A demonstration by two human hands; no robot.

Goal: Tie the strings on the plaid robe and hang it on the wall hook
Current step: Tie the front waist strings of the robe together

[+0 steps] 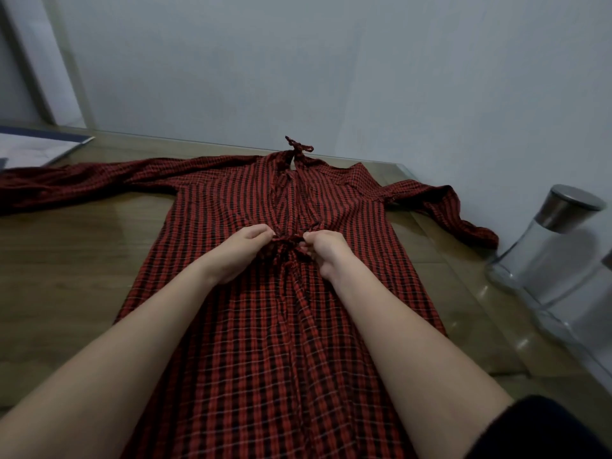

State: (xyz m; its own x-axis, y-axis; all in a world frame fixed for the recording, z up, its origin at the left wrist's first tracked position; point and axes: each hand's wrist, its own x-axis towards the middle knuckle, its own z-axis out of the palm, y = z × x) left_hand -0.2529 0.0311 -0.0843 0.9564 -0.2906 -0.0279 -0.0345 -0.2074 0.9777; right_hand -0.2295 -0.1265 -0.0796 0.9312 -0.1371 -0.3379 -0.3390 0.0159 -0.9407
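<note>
While the plaid robe [265,326] lies flat on the table [66,260], collar toward the wall, left hand [240,251] and right hand [326,251] each pinch a waist string [287,242] — knot directly between them, equally near, ends pulling sideways across the robe's length.

Red-and-black plaid cloth robe [231,326]: spread flat, front up, collar away from person, hem toward person. Sleeves out to both sides, one beyond left hand [238,250], other beyond right hand [323,251], its cuff crumpled. Thin plaid neck strings [298,148]: knotted, well beyond both hands at collar. Thin plaid waist strings [287,244]: bunched between both hands, pinched by fingertips; fabric gathered around; whether knotted, unclear.
</note>
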